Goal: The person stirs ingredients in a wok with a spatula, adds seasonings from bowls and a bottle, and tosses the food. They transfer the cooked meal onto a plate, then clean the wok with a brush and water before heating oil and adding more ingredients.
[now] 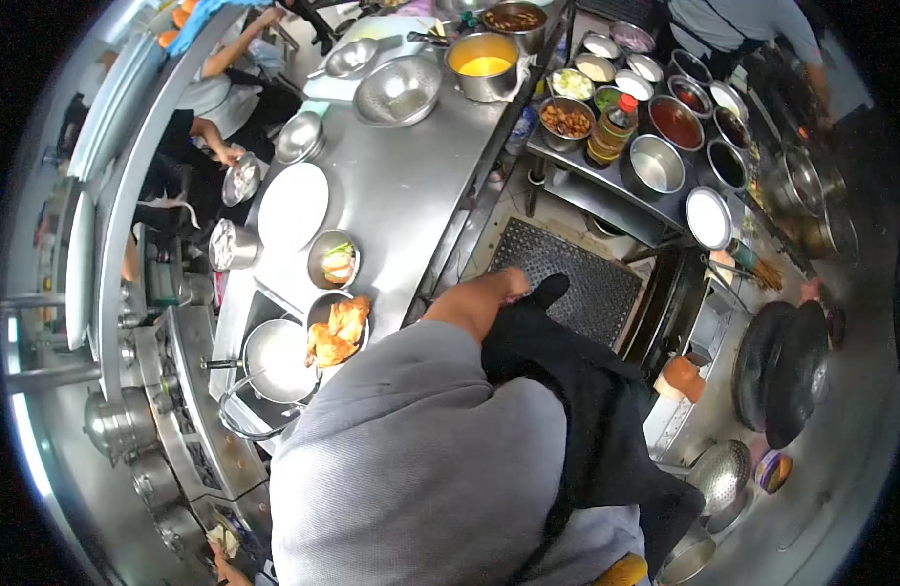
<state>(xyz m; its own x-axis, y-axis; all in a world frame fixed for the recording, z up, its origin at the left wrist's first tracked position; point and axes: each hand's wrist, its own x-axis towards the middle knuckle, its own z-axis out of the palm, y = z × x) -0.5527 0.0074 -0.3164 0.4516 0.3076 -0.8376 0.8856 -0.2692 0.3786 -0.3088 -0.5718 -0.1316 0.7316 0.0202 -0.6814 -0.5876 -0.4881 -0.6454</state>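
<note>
My left hand (512,283) is in front of my black apron (577,391), over the dark floor mat (592,293). Its fingers look curled in, and whatever they hold, if anything, is hidden. My right hand is out of the picture. To the left of my left arm, a bowl of browned chicken (340,330) sits at the steel counter's edge. Beside it are a small bowl (334,259) with green and orange pieces and a white plate (293,207).
A white-lined pan (276,361) stands left of the chicken. A pot of yellow liquid (482,66) is farther back. At upper right, a side table holds an oil bottle (612,132) and several sauce pots. Black woks (797,371) lie at right. Other people work nearby.
</note>
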